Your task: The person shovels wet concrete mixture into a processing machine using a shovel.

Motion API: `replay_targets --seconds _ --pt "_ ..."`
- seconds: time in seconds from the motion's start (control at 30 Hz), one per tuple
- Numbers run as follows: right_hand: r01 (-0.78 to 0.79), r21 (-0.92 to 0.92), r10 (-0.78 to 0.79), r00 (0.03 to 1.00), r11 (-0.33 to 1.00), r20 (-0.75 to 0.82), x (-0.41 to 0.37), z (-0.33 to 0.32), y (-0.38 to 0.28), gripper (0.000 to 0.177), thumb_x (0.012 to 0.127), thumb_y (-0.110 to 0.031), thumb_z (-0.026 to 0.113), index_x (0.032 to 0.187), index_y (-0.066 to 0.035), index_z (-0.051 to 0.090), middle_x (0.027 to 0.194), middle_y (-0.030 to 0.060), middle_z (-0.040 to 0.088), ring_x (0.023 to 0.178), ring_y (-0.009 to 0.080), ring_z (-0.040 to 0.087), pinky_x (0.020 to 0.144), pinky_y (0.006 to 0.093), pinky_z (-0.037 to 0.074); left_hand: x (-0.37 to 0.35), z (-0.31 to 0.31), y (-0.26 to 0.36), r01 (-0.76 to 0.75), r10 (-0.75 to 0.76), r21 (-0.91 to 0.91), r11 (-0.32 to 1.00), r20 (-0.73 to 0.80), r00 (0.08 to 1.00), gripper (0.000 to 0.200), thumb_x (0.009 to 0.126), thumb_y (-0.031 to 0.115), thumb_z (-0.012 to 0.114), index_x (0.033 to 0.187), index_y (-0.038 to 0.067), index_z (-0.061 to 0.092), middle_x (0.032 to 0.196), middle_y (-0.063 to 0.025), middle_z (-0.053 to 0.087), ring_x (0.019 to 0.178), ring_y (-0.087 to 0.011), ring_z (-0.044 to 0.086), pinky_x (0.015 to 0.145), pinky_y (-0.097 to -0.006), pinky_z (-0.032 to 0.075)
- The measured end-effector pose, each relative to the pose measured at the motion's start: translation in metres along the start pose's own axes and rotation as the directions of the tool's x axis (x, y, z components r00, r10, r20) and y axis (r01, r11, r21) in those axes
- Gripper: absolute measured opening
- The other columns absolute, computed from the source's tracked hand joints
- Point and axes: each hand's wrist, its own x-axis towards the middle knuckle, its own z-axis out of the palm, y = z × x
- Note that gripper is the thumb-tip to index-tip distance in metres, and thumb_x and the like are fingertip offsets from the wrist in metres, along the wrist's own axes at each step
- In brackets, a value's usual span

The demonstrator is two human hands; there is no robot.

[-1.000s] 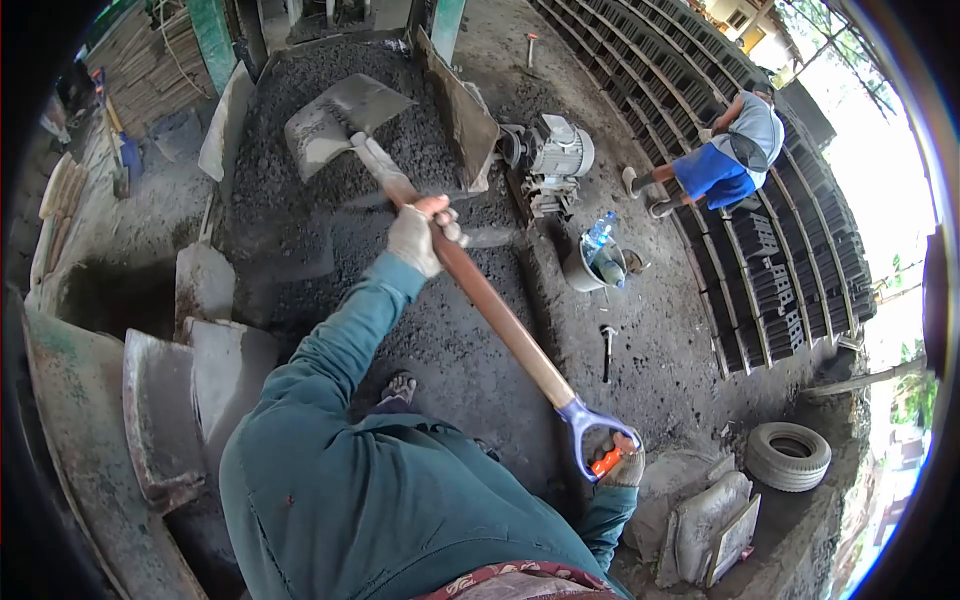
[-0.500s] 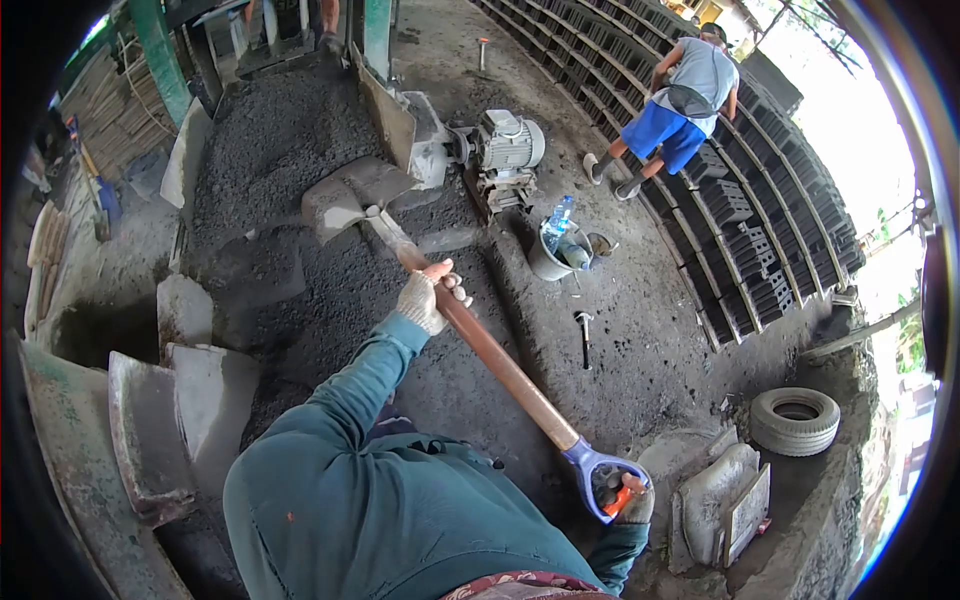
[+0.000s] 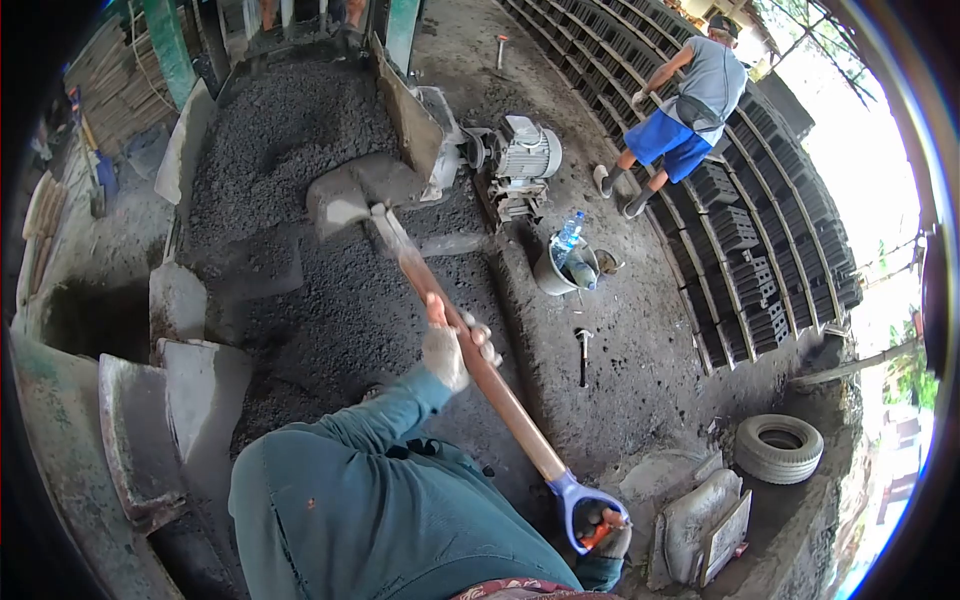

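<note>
A shovel point(image 3: 478, 372) with a brown shaft slants across the middle of the view. My left hand point(image 3: 450, 352), in a pale knit glove with bare fingertips, is wrapped round the middle of the shaft. My right hand point(image 3: 614, 536) grips the orange crossbar inside the blue D-shaped handle point(image 3: 568, 492), low on the right. The dusty shovel blade point(image 3: 375, 185) lies at the edge of a heap of dark, damp, grainy mix point(image 3: 285, 125), in front of a metal side plate point(image 3: 408, 105). Little, if any, mix shows on the blade.
An electric motor point(image 3: 528, 152) stands right of the heap. Near it are a bucket point(image 3: 552, 276) holding bottles and a hammer point(image 3: 583, 358) on the ground. A tyre point(image 3: 778, 449) lies at lower right. A co-worker point(image 3: 690, 110) bends over racks of dark blocks point(image 3: 735, 225).
My left hand has slid down the shaft towards the D-handle. The blade stays at nearly the same spot by the heap. The co-worker's arm has stretched out to the left over the racks.
</note>
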Motion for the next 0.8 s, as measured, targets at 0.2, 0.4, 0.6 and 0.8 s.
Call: replay_targets --seconds 0.2,0.4,0.6,0.8 --pt "0.008 -0.124 0.001 0.998 0.992 0.066 0.029 0.178 0.055 0.023 0.083 -0.018 0.063 0.095 0.001 0.062 0.075 0.0112 0.063 0.060 0.0229 0.061 0.053 0.0362 0.053 0.055 0.012 0.155 -0.112 0.132 0.209 0.972 -0.089 0.987 0.070 0.082 0.084 0.040 0.079 0.014 0.047 0.061 -0.0078 0.049 0.050 -0.0263 0.050 0.054 -0.0470 0.045" --pt "0.182 -0.066 -0.131 0.876 0.981 0.464 0.058 0.343 0.075 0.031 0.089 -0.020 0.065 0.110 0.001 0.057 0.086 0.0120 0.064 0.071 0.0242 0.064 0.065 0.0382 0.056 0.134 0.017 0.320 -0.339 0.376 0.326 0.883 -0.056 0.925 0.065 0.087 0.074 0.047 0.085 0.008 0.050 0.071 -0.0079 0.053 0.052 -0.0197 0.053 0.050 -0.0358 0.047" --pt "0.521 -0.013 -0.466 0.774 0.854 0.430 -0.016 0.294 -0.043 0.049 0.077 -0.024 0.070 0.115 0.002 0.056 0.082 0.0126 0.063 0.063 0.0197 0.062 0.052 0.0320 0.053 0.046 0.096 0.234 -0.242 0.235 0.153 0.958 0.064 0.970 0.051 0.087 0.056 0.066 0.090 0.008 0.046 0.071 -0.0070 0.053 0.062 -0.0231 0.055 0.071 -0.0454 0.048" --pt "0.900 -0.420 -0.916 0.067 -0.116 0.396 -0.024 0.195 -0.170 0.053 0.081 -0.042 0.066 0.103 0.005 0.057 0.086 0.0136 0.060 0.063 0.0229 0.062 0.057 0.0325 0.053 0.022 0.109 0.155 -0.112 0.139 -0.130 0.985 0.226 0.964 0.059 0.084 0.062 0.065 0.085 0.003 0.055 0.077 -0.0109 0.056 0.080 -0.0283 0.057 0.084 -0.0487 0.047"
